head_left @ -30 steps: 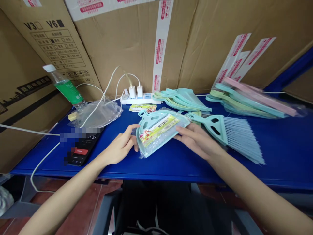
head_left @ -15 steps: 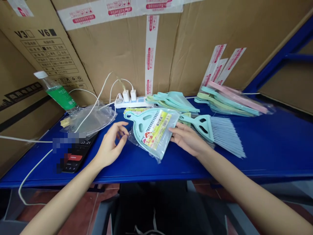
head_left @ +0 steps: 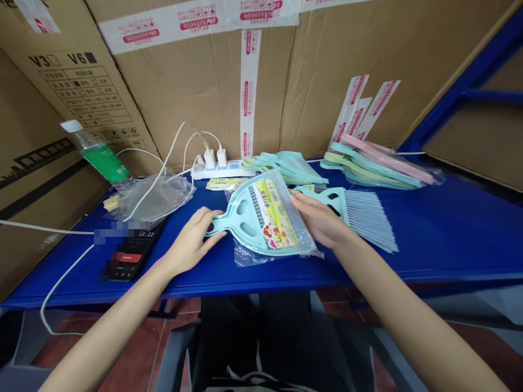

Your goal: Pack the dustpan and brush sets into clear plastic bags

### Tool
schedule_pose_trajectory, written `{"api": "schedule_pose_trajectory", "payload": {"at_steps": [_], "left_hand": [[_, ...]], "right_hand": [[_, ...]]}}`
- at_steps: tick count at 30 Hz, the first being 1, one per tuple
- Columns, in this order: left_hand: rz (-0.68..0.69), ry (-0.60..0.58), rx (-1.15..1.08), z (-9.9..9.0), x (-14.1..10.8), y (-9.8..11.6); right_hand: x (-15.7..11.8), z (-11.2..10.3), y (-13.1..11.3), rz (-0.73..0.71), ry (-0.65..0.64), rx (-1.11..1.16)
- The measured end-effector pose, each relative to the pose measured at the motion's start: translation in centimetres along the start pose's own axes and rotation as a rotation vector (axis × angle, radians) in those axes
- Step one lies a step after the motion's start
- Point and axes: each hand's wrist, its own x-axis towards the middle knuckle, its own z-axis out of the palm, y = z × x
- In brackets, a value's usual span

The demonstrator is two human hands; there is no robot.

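A mint-green dustpan set (head_left: pixel 242 211) in a clear plastic bag, with a yellow-green printed card showing, is held between my two hands just above the blue table. My left hand (head_left: pixel 188 243) is closed on the handle, thumb and fingers around its looped end. At the wide end, my right hand (head_left: pixel 321 220) grips the bagged edge; its thumb is hidden. Loose plastic hangs below the pan. Right behind my right hand lies a mint-green hand brush (head_left: pixel 338 202) with pale blue bristles, its handle partly covered.
Several dustpans lie stacked at the back (head_left: pixel 296 166); more bagged ones, green and pink (head_left: pixel 379 163), are at back right. A power strip (head_left: pixel 223 171) with chargers stands against the cardboard. On the left are a bottle (head_left: pixel 104 160), clear bags (head_left: pixel 157 193), a phone (head_left: pixel 131 261) and a loose white cable.
My left hand has moved right and closed on the dustpan's handle. The dustpan has turned, its handle now lower and its card tilted the other way. My right hand stays at the wide edge.
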Motion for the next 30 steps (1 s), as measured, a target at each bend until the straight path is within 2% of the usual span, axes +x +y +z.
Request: {"api": "schedule_pose_trajectory", "payload": {"at_steps": [3,5,8,10,12,17,21,24,25,27,30], "left_hand": [[0.004,0.03,0.039,0.1,0.0,0.1],[0.011,0.025,0.057,0.2,0.0,0.3],[0.058,-0.012,0.065,0.5,0.2,0.9],[0.085,-0.043,0.067,0.8,0.5,1.8],[0.104,-0.071,0.063,1.2,1.0,2.9],[0.115,-0.119,-0.008,2.3,2.4,6.4],[0.172,-0.164,-0.14,2.2,4.7,8.4],[0.227,-0.099,-0.207,2.7,7.4,9.0],[0.248,-0.078,-0.167,3.2,8.4,9.0],[0.306,-0.068,-0.033,4.5,10.6,9.0],[0.439,-0.16,0.134,6.8,13.5,9.2]], "right_hand": [[-1.8,-0.7,0.3,-0.074,-0.032,-0.063],[-3.8,-1.3,0.7,-0.221,0.017,-0.234],[-7.0,-1.7,1.3,-0.539,0.178,-0.798],[-8.6,-1.5,1.7,-0.738,0.103,-1.153],[-9.5,-1.2,2.2,-0.838,0.062,-1.341],[-10.6,-2.2,3.1,-0.843,0.146,-1.411],[-12.8,-4.9,3.0,-0.823,0.208,-1.437],[-15.1,-7.1,2.6,-0.752,0.304,-1.451],[-15.8,-8.0,2.5,-0.697,0.334,-1.472],[-16.8,-9.9,2.3,-0.681,0.429,-1.538],[-17.5,-13.1,2.4,-0.629,0.553,-1.612]]}}
